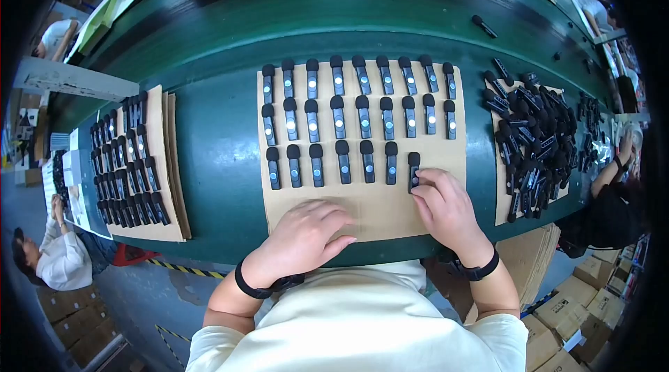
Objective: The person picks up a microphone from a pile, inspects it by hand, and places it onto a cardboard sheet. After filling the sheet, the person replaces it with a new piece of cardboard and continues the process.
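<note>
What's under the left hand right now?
The left hand rests flat on the bare cardboard sheet, below the rows of black devices. Whether anything lies beneath the palm cannot be seen; the hand covers that spot.

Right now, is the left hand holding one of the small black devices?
No. The left hand rests flat on the cardboard sheet, holding nothing; only the right hand touches a device.
</note>
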The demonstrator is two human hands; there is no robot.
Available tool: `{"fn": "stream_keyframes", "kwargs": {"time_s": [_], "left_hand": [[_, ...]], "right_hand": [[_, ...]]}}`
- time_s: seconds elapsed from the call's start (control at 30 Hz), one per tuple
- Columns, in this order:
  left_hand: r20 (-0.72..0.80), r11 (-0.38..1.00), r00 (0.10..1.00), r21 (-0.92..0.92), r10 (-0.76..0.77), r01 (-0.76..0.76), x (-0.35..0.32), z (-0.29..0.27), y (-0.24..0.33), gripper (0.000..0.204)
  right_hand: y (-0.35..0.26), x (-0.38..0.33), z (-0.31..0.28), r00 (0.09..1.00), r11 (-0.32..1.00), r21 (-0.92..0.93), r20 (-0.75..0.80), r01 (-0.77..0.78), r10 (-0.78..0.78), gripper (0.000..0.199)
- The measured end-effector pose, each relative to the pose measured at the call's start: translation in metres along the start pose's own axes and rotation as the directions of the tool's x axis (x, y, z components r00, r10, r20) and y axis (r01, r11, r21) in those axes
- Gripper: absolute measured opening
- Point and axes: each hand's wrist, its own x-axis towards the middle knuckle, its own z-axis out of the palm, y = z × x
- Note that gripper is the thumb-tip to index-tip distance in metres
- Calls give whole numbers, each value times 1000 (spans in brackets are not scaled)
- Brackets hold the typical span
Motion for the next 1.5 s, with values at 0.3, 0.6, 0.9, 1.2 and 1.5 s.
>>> {"fn": "stream_keyframes", "kwargs": {"time_s": [0.3, 0.6, 0.9, 1.2, 1.5], "left_hand": [[31, 1000, 999, 2, -21, 21, 4, -1, 2, 25], [-17, 992, 1000, -124, 11, -13, 7, -10, 2, 25], [-86, 989, 996, -148, -32, 19, 12, -15, 3, 19], [-105, 988, 993, -152, -50, 34, 10, -21, 2, 19], [-153, 989, 988, -149, -13, -10, 12, -26, 6, 22]], "right_hand": [[8, 13, -2, 1000, 1000, -4, 13, -13, 13, 23], [78, 69, -76, 994, 988, -148, -105, -40, 24, 26], [214, 177, -84, 969, 912, -327, -81, -247, 234, 29], [234, 212, -75, 881, 834, -383, 94, -397, 463, 27], [65, 120, -84, 988, 965, 244, -90, -97, 122, 24]]}}
